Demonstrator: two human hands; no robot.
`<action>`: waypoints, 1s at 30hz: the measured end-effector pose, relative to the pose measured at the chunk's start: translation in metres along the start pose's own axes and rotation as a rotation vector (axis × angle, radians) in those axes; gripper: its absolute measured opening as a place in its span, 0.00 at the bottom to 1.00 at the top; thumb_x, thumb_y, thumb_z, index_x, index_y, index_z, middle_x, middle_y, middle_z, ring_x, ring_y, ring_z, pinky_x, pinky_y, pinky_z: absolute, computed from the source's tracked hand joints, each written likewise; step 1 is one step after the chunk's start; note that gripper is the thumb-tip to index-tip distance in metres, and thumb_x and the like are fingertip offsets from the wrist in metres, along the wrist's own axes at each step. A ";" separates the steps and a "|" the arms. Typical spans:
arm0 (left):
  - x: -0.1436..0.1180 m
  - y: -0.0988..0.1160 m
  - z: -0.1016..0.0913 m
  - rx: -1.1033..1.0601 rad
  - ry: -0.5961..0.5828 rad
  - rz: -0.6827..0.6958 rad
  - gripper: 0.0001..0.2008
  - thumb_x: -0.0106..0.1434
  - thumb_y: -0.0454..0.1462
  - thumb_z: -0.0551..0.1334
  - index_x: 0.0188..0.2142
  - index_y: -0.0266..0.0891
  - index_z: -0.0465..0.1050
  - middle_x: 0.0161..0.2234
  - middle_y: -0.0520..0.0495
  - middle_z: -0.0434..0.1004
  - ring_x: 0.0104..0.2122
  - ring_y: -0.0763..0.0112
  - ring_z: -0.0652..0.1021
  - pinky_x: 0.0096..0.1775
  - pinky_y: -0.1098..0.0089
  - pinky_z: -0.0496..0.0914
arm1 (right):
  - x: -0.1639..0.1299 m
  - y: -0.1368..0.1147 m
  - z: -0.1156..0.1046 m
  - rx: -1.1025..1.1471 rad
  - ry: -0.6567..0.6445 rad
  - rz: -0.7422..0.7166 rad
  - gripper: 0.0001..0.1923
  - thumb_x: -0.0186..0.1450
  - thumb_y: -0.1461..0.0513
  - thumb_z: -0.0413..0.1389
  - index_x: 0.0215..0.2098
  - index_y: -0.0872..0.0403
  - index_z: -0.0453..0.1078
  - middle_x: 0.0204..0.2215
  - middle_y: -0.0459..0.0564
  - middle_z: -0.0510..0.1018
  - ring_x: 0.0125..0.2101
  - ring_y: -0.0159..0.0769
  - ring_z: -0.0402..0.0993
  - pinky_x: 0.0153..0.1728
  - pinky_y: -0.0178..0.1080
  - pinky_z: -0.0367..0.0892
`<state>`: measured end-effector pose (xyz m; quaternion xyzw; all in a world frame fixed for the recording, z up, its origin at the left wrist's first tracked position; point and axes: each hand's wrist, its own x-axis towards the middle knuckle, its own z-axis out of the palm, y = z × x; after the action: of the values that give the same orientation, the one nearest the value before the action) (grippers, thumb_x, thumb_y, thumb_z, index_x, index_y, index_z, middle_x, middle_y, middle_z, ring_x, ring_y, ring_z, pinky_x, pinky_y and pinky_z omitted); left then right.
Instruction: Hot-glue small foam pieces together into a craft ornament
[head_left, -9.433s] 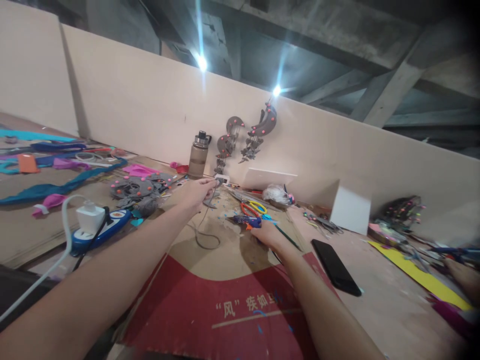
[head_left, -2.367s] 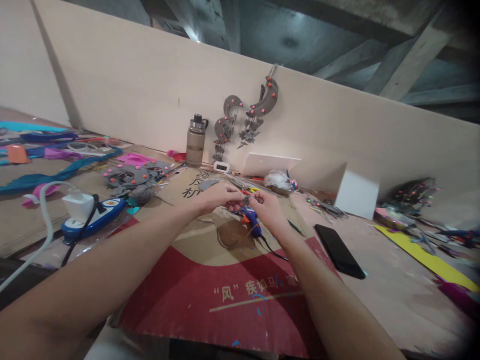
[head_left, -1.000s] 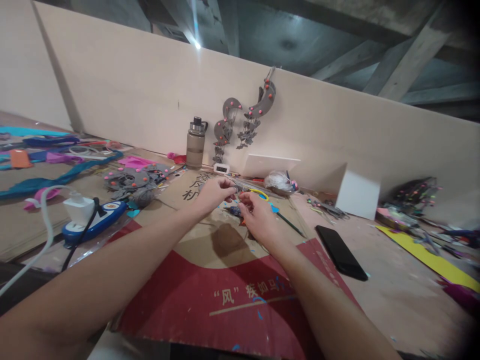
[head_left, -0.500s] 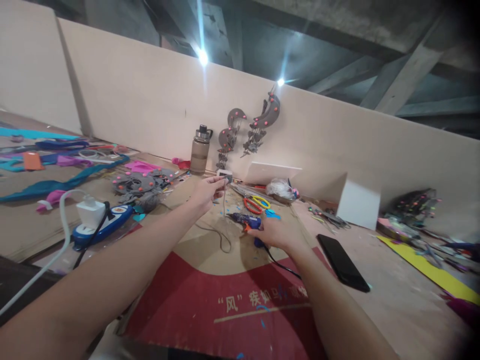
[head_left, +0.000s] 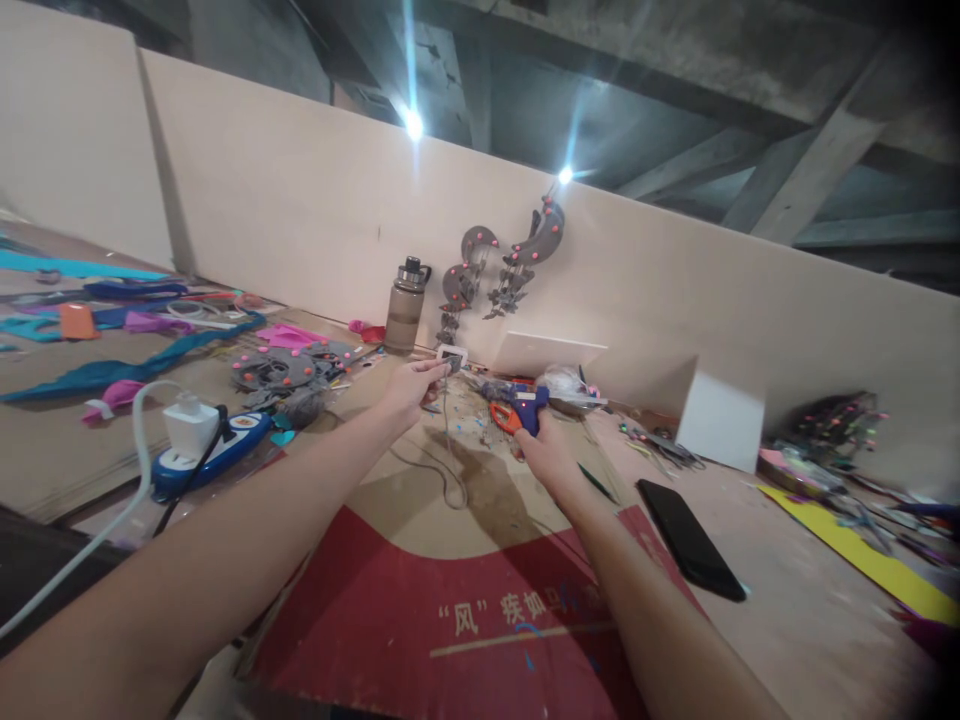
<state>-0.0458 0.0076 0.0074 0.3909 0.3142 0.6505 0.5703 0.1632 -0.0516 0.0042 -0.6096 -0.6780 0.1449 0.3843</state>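
Observation:
My left hand (head_left: 409, 387) pinches a small grey piece (head_left: 452, 364) with a thin grey string (head_left: 448, 470) hanging from it down onto the cardboard sheet (head_left: 420, 590). My right hand (head_left: 541, 448) grips a blue glue gun (head_left: 525, 405) with an orange trigger, raised off the cardboard with its nozzle pointing left toward the grey piece. The two hands are a short gap apart.
A black phone (head_left: 690, 545) lies right of my right arm. A power strip (head_left: 210, 450) with a white plug and cable sits at left, beside grey cutouts (head_left: 277, 370). A bottle (head_left: 405, 318), hanging grey ornaments (head_left: 502, 270), white boxes (head_left: 720, 420) and coloured scraps line the back wall.
My right hand has picked the glue gun up off the cardboard and raised it toward the piece in my left hand. Earlier both hands worked the small piece together.

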 end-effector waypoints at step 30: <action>-0.006 -0.014 0.011 0.127 -0.070 0.007 0.13 0.43 0.37 0.71 0.29 0.33 0.76 0.18 0.53 0.68 0.15 0.84 0.61 0.18 0.77 0.49 | -0.012 -0.014 0.003 -0.002 0.138 -0.405 0.23 0.63 0.63 0.48 0.56 0.58 0.58 0.45 0.60 0.73 0.47 0.46 0.68 0.50 0.48 0.61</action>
<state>-0.0292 0.0029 0.0001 0.4499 0.3335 0.6170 0.5529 0.1510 -0.0649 0.0074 -0.4696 -0.7589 0.0218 0.4507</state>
